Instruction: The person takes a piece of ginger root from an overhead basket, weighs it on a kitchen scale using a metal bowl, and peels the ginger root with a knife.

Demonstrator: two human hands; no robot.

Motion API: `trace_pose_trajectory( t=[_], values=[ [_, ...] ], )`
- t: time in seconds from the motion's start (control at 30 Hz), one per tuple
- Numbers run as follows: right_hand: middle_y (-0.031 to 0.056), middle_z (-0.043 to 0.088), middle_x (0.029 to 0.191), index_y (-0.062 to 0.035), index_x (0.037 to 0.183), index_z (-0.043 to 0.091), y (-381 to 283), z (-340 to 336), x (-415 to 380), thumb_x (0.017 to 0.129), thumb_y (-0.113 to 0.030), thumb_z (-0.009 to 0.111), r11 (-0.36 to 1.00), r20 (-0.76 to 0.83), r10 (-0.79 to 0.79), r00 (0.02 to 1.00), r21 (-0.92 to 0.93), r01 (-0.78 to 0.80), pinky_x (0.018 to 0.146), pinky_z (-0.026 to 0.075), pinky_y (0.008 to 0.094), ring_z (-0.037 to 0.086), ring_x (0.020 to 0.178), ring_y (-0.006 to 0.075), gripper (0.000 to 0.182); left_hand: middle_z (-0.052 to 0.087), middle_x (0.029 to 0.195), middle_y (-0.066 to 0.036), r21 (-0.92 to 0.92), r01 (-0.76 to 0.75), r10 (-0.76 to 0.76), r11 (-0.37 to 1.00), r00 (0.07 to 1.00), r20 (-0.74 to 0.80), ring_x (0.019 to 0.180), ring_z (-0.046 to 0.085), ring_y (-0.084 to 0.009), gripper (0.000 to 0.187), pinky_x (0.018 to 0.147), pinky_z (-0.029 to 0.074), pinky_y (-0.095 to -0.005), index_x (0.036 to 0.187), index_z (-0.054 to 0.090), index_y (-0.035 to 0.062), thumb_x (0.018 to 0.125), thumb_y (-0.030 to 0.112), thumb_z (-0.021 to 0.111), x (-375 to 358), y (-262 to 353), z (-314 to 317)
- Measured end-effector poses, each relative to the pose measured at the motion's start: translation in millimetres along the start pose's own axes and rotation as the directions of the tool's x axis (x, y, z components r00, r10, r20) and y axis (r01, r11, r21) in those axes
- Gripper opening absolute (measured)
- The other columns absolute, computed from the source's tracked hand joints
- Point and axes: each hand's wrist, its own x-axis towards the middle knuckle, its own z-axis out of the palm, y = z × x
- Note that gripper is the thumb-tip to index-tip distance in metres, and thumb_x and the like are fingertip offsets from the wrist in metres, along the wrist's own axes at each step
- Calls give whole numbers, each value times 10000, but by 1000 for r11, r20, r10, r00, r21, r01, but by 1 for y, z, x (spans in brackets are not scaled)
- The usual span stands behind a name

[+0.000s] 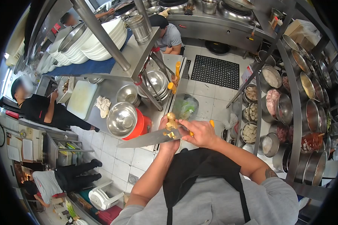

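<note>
A knobbly tan piece of ginger [171, 120] is held up in front of my chest by my left hand [163, 123], whose fingers are partly hidden behind it and the blade. My right hand [202, 134] is closed round the yellow handle of a large knife [146, 140]. Its wide blade points left and lies across my left hand, just below the ginger. Pale yellow cut bits of ginger [171, 135] rest on the blade. Beyond the knife, a steel bowl [122, 119] sits over a red bucket [142, 125] at the counter's edge.
On the counter are a white cutting board [82, 98], a crumpled cloth [102, 105] and more steel bowls [156, 82]. Yellow-handled tools [177, 71] stand at its edge. A rack [257, 112] with several food-filled pots is on my right. Several other people work nearby.
</note>
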Motion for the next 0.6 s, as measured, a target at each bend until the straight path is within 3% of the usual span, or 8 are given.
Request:
trace_pose_trajectory(
  t=[0.03, 0.13, 0.23, 0.33, 0.43, 0.47, 0.57, 0.6],
  values=[
    [67, 578, 683, -133, 1310, 593, -1, 2, 0, 893, -540, 610, 1000, -9, 4, 1000, 16, -4, 517, 487, 401, 611, 587, 269, 584, 564, 998, -47, -5, -9, 9, 1000, 1000, -22, 901, 578, -150, 262, 800, 508, -298, 1158, 520, 88, 1027, 311, 483, -2, -1, 3],
    [72, 582, 686, -133, 1307, 593, -10, 5, 6, 896, -540, 605, 996, 9, 50, 999, 67, -51, 512, 487, 401, 612, 585, 269, 578, 570, 939, -43, 315, -377, 406, 871, 914, -30, 819, 577, -143, 258, 752, 519, -306, 1117, 531, 79, 1013, 311, 490, -1, -11, 14],
    [77, 592, 695, -132, 1307, 592, -4, 3, 8, 900, -541, 603, 998, 6, 24, 1000, 61, -24, 511, 487, 406, 614, 586, 275, 577, 557, 994, -35, 246, -291, 291, 925, 956, 36, 852, 569, -132, 263, 772, 511, -290, 1184, 506, 82, 1029, 289, 461, -1, -4, 17],
    [83, 601, 706, -130, 1313, 584, -4, 5, 9, 904, -535, 600, 997, 7, 40, 999, 64, -40, 514, 490, 409, 623, 597, 280, 576, 544, 1063, -47, 358, -353, 351, 864, 934, 74, 942, 559, -139, 320, 864, 481, -302, 1225, 509, 68, 1043, 327, 457, -7, -4, 8],
    [94, 626, 737, -121, 1321, 571, -5, 4, 14, 919, -514, 592, 994, 23, 73, 997, 80, -75, 542, 503, 418, 638, 622, 300, 563, 543, 1087, -49, 578, -474, 504, 664, 855, 122, 955, 562, -141, 318, 870, 484, -303, 1237, 509, 63, 1031, 302, 474, -7, -26, 9],
    [99, 637, 751, -117, 1324, 567, -4, 2, 17, 926, -505, 588, 993, 24, 78, 997, 83, -80, 554, 509, 422, 643, 632, 309, 556, 552, 1103, -52, 561, -431, 453, 707, 885, 109, 983, 572, -160, 326, 855, 499, -316, 1254, 511, 58, 1020, 281, 473, -6, -22, 8],
    [121, 667, 804, -102, 1332, 549, -5, 2, 13, 950, -471, 570, 966, -48, 147, 988, 221, -133, 593, 513, 433, 648, 654, 343, 531, 567, 1087, -68, 267, -204, 214, 942, 977, -5, 907, 582, -177, 355, 771, 507, -326, 1264, 514, 52, 1023, 305, 453, -10, -10, 16],
    [133, 675, 829, -94, 1332, 544, -5, 0, 14, 955, -464, 566, 925, -41, 227, 973, 320, -203, 603, 513, 432, 653, 669, 349, 528, 583, 1058, -83, 231, -119, 118, 966, 993, 19, 800, 579, -192, 385, 692, 485, -323, 1268, 524, 50, 1041, 343, 420, -10, -4, 15]
  ],
)
